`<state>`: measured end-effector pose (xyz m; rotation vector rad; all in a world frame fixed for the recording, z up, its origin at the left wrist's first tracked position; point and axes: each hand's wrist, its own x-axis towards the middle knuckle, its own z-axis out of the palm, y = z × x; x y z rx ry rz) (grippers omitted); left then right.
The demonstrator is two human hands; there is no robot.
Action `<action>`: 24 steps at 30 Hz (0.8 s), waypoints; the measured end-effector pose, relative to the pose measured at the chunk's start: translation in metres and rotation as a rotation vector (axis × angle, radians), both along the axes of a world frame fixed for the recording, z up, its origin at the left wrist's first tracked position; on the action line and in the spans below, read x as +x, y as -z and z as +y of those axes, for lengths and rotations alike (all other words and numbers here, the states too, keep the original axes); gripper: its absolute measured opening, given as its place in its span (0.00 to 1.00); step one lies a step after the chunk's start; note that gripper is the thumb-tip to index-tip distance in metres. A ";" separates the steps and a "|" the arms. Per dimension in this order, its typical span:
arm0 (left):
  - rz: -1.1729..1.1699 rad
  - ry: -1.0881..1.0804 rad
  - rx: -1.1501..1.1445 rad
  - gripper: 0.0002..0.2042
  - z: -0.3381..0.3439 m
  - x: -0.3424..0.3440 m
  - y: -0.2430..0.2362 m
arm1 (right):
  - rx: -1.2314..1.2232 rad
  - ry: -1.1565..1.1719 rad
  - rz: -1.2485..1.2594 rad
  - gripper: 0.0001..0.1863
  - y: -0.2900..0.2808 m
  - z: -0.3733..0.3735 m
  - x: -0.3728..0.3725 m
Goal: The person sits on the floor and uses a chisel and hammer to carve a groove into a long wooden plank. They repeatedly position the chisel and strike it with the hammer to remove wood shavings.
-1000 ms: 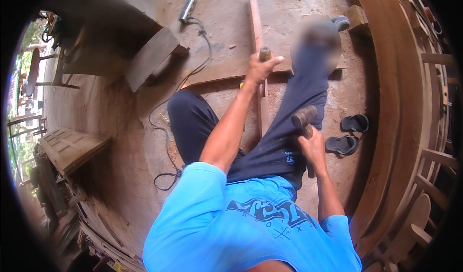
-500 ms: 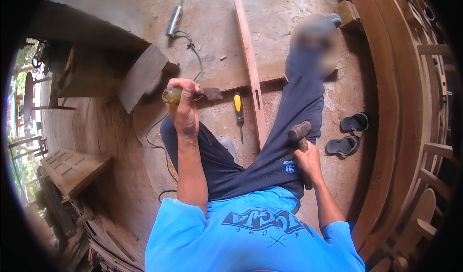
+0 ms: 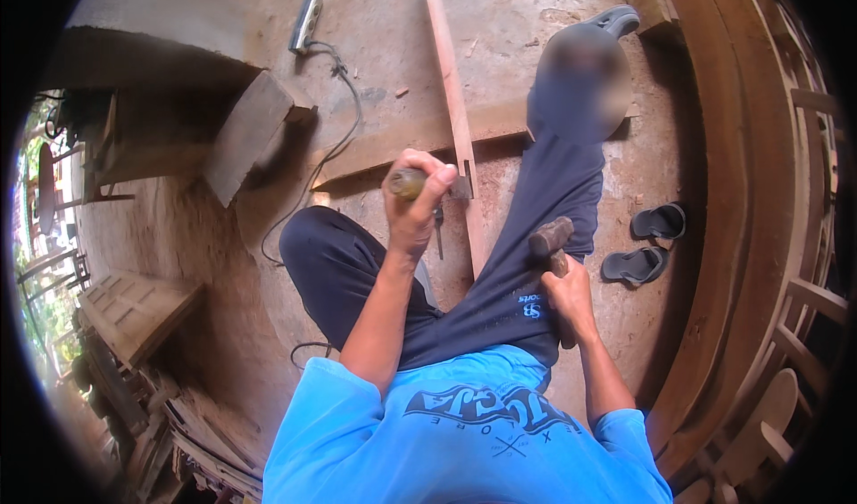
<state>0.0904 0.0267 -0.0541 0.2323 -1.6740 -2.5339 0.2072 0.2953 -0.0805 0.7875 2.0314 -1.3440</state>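
My left hand (image 3: pixel 412 209) is closed round the handle of a wood chisel (image 3: pixel 461 187). The blade lies against the long wooden bar (image 3: pixel 453 102), next to the slot cut in it; whether its edge touches the slot I cannot tell. In my right hand (image 3: pixel 569 291) is a hammer (image 3: pixel 551 236), gripped by its handle near the head and resting over my right thigh. Partly hidden behind my left hand, a screwdriver (image 3: pixel 438 236) lies on the floor, only its shaft end clearly showing.
Under the bar runs a wooden plank (image 3: pixel 375 165) across the floor. A power strip (image 3: pixel 306 24) with its cord lies at the far left. Black sandals (image 3: pixel 636 266) sit right of my leg, near large wooden beams (image 3: pixel 728 191). A panelled wooden piece (image 3: pixel 134 312) stands at left.
My left hand has moved right with the chisel, bringing its blade from left of the screwdriver to the bar's slot. My right hand and the hammer have barely moved.
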 end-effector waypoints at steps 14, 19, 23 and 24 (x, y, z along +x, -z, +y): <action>0.032 0.006 -0.030 0.12 0.020 0.017 0.025 | 0.018 -0.285 0.461 0.10 -0.135 -0.048 -0.100; 0.086 -0.008 -0.149 0.09 0.022 0.029 0.042 | -0.126 -0.541 1.023 0.16 -0.174 -0.084 -0.123; 0.066 0.076 -0.196 0.10 0.022 0.033 0.056 | 0.330 -0.969 0.782 0.15 -0.149 -0.100 -0.127; 0.063 0.110 -0.208 0.11 0.023 0.032 0.058 | 0.389 -1.000 0.624 0.14 -0.147 -0.102 -0.128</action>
